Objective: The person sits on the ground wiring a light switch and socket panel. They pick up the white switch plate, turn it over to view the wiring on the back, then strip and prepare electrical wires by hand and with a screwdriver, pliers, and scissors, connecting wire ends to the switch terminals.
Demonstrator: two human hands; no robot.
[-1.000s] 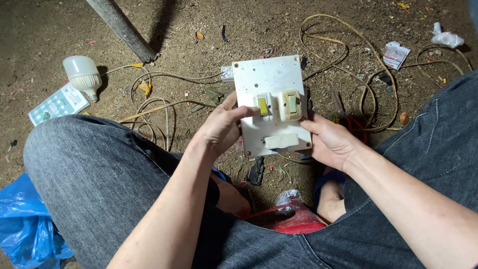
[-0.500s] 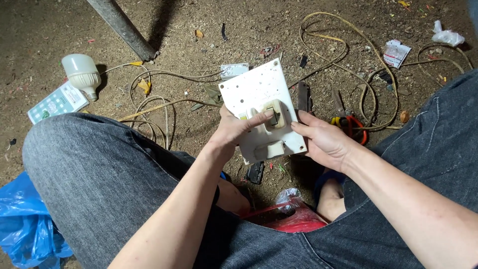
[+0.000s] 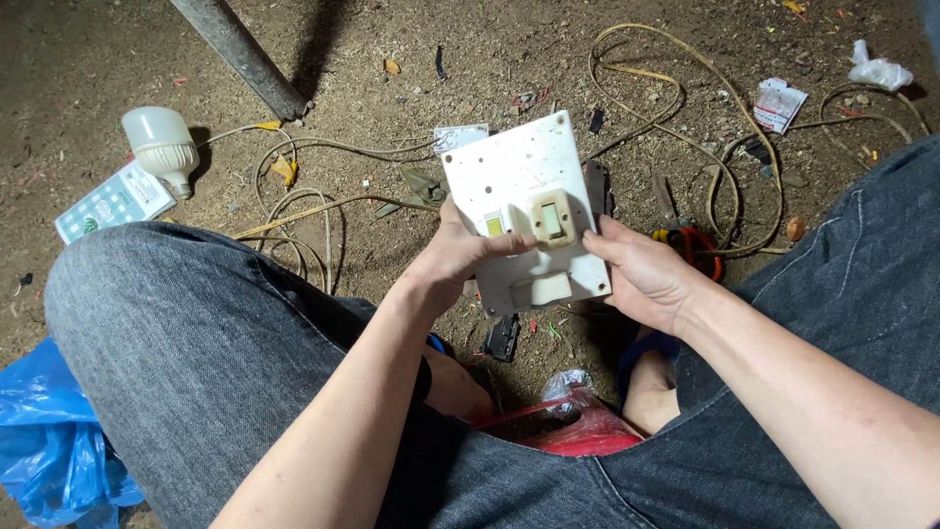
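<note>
I hold a white electrical switch board (image 3: 517, 167) between my knees, tilted slightly left, with a cream switch and a small yellowed part on its face. My left hand (image 3: 452, 263) grips its left edge, thumb lying on the front by the yellowed part. My right hand (image 3: 641, 276) holds the lower right edge, thumb on the front. The board's back is hidden.
On the dirt ground lie tangled yellowish wires (image 3: 685, 127), a white bulb (image 3: 157, 145), a small box (image 3: 113, 201), pliers with red handles (image 3: 685, 230), a dark pole (image 3: 240, 59), a blue bag (image 3: 54, 441) and a red bag (image 3: 578, 431). My jeans-clad knees flank the board.
The board has turned in my hands, tilting one way and then back, and now sits a little more upright; both hands kept their grip.
</note>
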